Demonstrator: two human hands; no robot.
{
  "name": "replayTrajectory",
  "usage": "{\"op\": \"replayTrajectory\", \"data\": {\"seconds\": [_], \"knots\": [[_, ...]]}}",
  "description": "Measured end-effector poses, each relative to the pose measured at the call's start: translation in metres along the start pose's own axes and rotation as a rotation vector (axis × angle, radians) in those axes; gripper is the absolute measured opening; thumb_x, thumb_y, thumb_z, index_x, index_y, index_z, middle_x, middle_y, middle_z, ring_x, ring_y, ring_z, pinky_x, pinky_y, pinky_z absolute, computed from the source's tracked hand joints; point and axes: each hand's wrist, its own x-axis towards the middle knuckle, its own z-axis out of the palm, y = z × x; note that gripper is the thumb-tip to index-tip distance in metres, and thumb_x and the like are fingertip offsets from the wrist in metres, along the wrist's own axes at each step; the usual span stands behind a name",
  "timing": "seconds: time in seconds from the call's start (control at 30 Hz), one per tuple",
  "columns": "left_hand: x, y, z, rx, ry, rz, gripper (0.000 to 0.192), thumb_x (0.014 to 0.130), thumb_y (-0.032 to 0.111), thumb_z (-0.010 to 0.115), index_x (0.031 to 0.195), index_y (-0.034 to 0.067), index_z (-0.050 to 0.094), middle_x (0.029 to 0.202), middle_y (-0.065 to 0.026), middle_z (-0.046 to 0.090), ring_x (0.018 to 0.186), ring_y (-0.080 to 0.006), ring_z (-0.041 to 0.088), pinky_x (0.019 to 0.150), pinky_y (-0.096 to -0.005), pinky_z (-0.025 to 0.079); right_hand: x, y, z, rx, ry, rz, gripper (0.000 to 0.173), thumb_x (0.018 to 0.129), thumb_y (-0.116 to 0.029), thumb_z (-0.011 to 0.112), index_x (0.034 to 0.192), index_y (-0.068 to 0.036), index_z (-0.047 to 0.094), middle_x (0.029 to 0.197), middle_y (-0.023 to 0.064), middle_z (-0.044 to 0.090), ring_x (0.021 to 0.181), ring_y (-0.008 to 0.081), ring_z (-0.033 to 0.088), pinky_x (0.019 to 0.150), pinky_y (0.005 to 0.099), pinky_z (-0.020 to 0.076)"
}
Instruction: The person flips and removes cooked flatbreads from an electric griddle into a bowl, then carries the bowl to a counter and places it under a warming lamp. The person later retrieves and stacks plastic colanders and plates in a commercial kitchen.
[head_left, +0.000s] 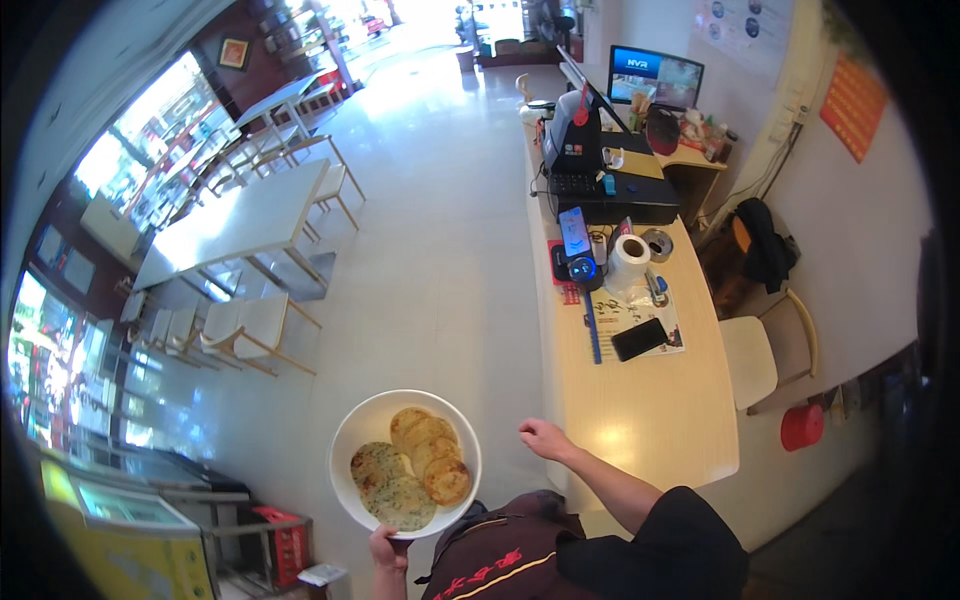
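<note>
A round white bowl with several browned flatbreads in it is held out in front of my body. Two larger ones, flecked with green, overlap on the left and bottom. My left hand grips the bowl's near rim, thumb on top; the fingers beneath are hidden. With fingers curled and nothing visible in it, my right hand hangs beside the left edge of the wooden counter, apart from the bowl.
The counter holds a black phone, a roll of plastic bags and a register terminal. Pale tables and chairs stand left across the tiled floor. A red crate is at lower left, a red stool at right.
</note>
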Motion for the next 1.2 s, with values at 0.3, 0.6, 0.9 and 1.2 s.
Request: {"op": "replayTrajectory", "data": {"seconds": [0.3,0.6,0.9,1.2], "knots": [[0.201,0.169,0.062,0.162,-0.149,-0.162,0.058,0.071,0.008,0.050,0.127,-0.004,0.049,0.120,-0.0182,0.061,0.106,-0.0353,0.064,0.086,-0.0491,0.056,0.048,-0.079,0.015,0.008,0.135,0.422,0.032,0.084,-0.027,0.061,0.106,-0.005,0.069,0.100,0.0151,0.071,0.097,0.0306,0.067,0.085,0.0399,0.0524],[0.384,0.252,0.180,0.184,-0.169,-0.254,0.063,0.070,0.008,0.049,0.131,-0.006,0.045,0.126,-0.0214,0.057,0.113,-0.0384,0.060,0.095,-0.0513,0.052,0.246,-0.142,-0.018,0.279,0.211,0.477,0.029,0.084,-0.020,0.060,0.105,-0.001,0.067,0.090,0.0122,0.072,0.073,0.0201,0.070,0.071,0.0359,0.0555],[0.554,0.342,0.322,0.159,-0.167,-0.240,0.061,0.068,0.006,0.049,0.128,-0.006,0.047,0.124,-0.0203,0.057,0.113,-0.0400,0.059,0.097,-0.0524,0.051,0.572,-0.255,-0.130,0.229,0.311,0.200,0.036,0.084,-0.022,0.060,0.111,0.003,0.062,0.090,0.0144,0.070,0.073,0.0210,0.069,0.070,0.0358,0.0535],[0.814,0.392,0.496,0.334,-0.306,-0.298,0.046,0.071,0.006,0.049,0.114,-0.011,0.054,0.110,-0.0185,0.062,0.099,-0.0345,0.066,0.083,-0.0464,0.057,0.766,-0.298,-0.258,0.503,0.613,0.332,0.050,0.084,-0.016,0.063,0.127,0.006,0.049,0.090,0.0125,0.065,0.071,0.0175,0.065,0.066,0.0318,0.0524]]}}
